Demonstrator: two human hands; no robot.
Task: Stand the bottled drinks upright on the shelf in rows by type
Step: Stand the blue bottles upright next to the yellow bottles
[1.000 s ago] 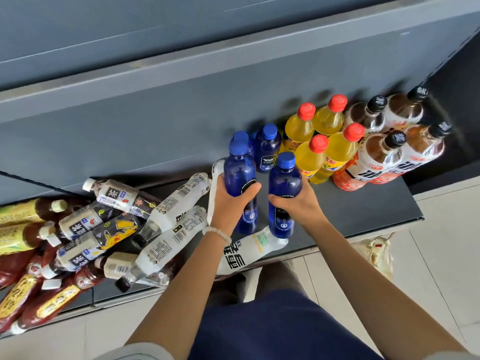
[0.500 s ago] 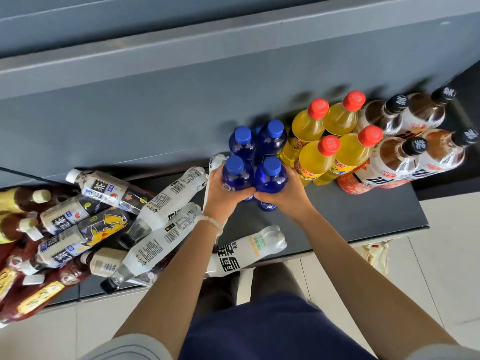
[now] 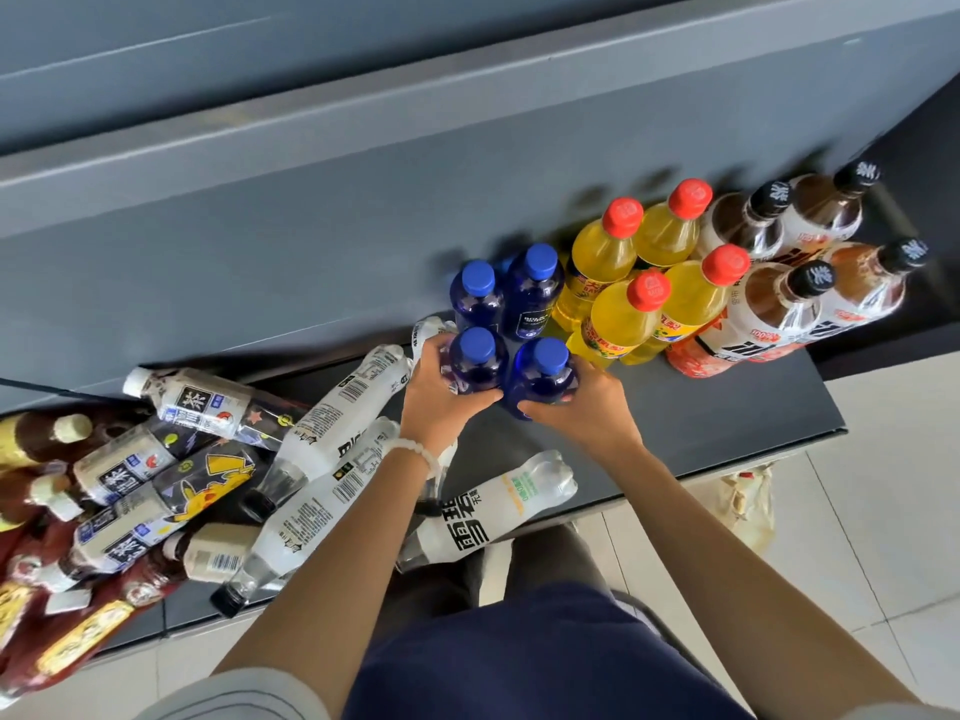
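Bottled drinks, blue type: two front bottles, left one (image 3: pixel 475 363) and right one (image 3: pixel 543 374), upright at frame centre on the shelf (image 3: pixel 727 407), directly in front of two more blue (image 3: pixel 530 291).
Left hand (image 3: pixel 441 394): fingers curled round left bottle. Right hand (image 3: pixel 582 402): fingers curled round right bottle.
Step in hand, judged: seat both flush behind-to-front with the back pair. Press bases flat, keep caps vertical, release one hand at a time; avoid nudging the yellow row at right.
Count, standing: blue 4; yellow, red caps (image 3: pixel 623 314) 4; brown tea, black caps (image 3: pixel 769 314) 4.
Count, lying, left and lower centre: clear white-label soda (image 3: pixel 493 511) about 4; tea with white caps (image 3: pixel 197 402) about 4; amber and red bottles at far left, partly cut off, number unclear.
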